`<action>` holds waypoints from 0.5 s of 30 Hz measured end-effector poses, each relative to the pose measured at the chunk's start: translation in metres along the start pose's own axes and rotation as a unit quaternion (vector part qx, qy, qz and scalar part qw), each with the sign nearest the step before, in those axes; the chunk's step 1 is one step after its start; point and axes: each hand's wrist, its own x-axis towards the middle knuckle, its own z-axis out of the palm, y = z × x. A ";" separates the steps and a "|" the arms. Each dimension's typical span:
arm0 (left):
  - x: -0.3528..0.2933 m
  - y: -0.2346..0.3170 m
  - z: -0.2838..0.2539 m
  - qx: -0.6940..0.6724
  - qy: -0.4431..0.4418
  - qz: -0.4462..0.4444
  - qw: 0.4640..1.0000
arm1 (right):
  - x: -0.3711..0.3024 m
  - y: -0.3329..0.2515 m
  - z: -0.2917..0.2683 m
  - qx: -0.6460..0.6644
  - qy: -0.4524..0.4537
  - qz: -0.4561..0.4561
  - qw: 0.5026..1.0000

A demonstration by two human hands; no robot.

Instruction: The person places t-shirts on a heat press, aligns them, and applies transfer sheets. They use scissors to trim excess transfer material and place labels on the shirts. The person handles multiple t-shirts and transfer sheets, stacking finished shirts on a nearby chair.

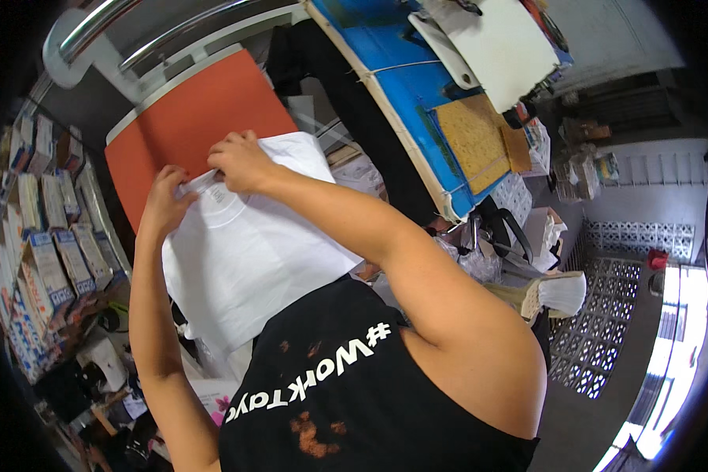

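A white T-shirt (248, 248) lies spread over the orange pad (193, 118) of a heat press. My left hand (165, 200) pinches the shirt at the left side of its collar. My right hand (240, 161) grips the collar's right side, close to the left hand. Both hands sit at the shirt's top edge, where it meets the bare orange surface. The shirt's lower part hangs off the pad toward my body.
The press's raised top with metal bars (118, 31) stands behind the pad. A blue board (405, 86) with a white sheet (499, 43) and a brown cork piece (472, 141) lies to the right. Stacked boxes (39, 236) line the left. A patterned floor (606, 315) shows at the right.
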 end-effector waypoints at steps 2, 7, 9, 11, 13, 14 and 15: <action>-0.007 0.006 -0.002 -0.028 -0.013 -0.069 0.997 | 0.000 -0.004 -0.004 0.034 0.018 -0.019 0.999; -0.013 0.012 0.005 -0.045 0.021 -0.111 0.993 | 0.003 -0.012 -0.011 0.055 -0.055 0.030 0.997; -0.015 0.014 0.011 -0.033 0.034 -0.107 0.993 | 0.004 -0.018 -0.012 0.038 -0.009 0.016 0.999; -0.017 0.016 0.015 -0.026 0.053 -0.091 0.994 | -0.003 -0.024 -0.023 -0.002 0.033 0.001 0.999; -0.018 0.017 0.020 -0.029 0.094 -0.039 0.994 | -0.022 -0.025 -0.056 0.045 0.197 -0.081 0.976; -0.019 0.016 0.022 0.000 0.095 -0.041 0.995 | -0.037 -0.021 -0.082 0.066 0.236 -0.102 0.964; -0.018 0.016 0.024 0.019 0.100 -0.020 0.995 | -0.066 -0.001 -0.114 0.058 0.202 -0.097 0.973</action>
